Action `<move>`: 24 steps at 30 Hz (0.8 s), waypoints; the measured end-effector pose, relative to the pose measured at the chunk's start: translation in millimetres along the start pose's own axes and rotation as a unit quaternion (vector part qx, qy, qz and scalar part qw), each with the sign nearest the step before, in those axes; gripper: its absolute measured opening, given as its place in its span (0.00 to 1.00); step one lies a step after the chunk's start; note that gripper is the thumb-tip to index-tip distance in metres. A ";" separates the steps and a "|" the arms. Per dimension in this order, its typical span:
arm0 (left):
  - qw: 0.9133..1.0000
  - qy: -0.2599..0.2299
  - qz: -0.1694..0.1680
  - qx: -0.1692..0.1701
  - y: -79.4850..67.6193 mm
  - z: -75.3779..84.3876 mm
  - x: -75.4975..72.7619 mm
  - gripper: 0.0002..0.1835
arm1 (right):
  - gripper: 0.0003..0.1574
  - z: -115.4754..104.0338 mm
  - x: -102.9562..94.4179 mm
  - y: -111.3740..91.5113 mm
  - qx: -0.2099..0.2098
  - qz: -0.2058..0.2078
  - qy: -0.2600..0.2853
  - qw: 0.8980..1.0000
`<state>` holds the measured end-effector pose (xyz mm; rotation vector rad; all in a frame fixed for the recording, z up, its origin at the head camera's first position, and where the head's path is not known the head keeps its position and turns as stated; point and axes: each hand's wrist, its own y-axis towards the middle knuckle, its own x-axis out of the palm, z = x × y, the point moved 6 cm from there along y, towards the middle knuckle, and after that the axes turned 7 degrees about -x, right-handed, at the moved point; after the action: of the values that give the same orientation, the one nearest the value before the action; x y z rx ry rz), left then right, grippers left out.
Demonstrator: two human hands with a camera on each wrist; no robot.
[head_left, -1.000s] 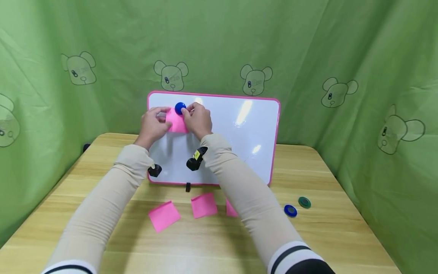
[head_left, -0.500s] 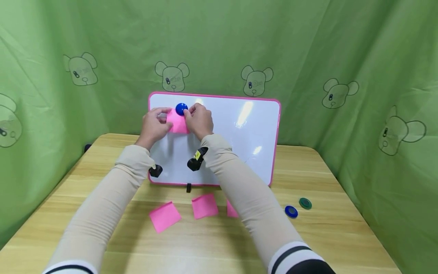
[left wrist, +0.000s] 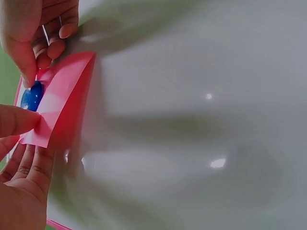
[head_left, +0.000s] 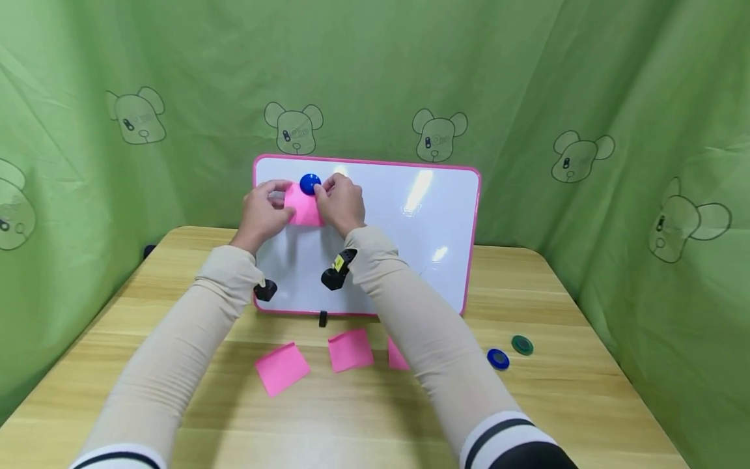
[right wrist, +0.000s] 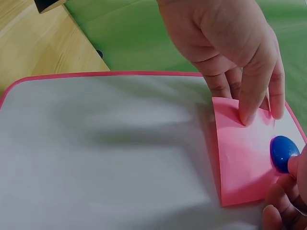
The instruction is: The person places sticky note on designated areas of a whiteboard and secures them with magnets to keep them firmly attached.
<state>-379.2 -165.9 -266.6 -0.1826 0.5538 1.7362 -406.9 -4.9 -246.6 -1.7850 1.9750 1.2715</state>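
A pink sticky note (head_left: 303, 212) lies against the upper left of a pink-framed whiteboard (head_left: 404, 260) that stands on the table. My left hand (head_left: 262, 212) pinches the note's left edge, thumb in front and fingers behind, as the right wrist view shows. At the note's top sits a round blue magnet (head_left: 310, 184), overlapping the paper. My right hand (head_left: 342, 205) holds the magnet's right side between thumb and finger. In the left wrist view the lower part of the note (left wrist: 76, 91) bends away from the board.
On the wooden table (head_left: 328, 430) in front of the board lie pink notes (head_left: 282, 369) (head_left: 350, 350), another partly hidden by my right sleeve. A blue magnet (head_left: 498, 359) and a green magnet (head_left: 522, 345) lie at the right. A green curtain (head_left: 363, 65) hangs behind.
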 end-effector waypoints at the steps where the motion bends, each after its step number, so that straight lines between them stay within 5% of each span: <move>1: 1.000 0.000 -0.001 -0.001 -0.4 -0.1 -0.1 0.28 | 0.12 0.5 0.1 -0.4 0.001 -0.002 0.001 1.000; 24: 0.999 0.023 -0.023 0.023 -18.6 -10.3 2.6 0.29 | 0.12 20.2 -21.3 -23.5 -0.011 -0.004 -0.001 1.000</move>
<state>-363.9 -165.6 -281.6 -0.2018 0.6170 1.6759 -388.5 26.5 -256.0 -1.7982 1.9577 1.2968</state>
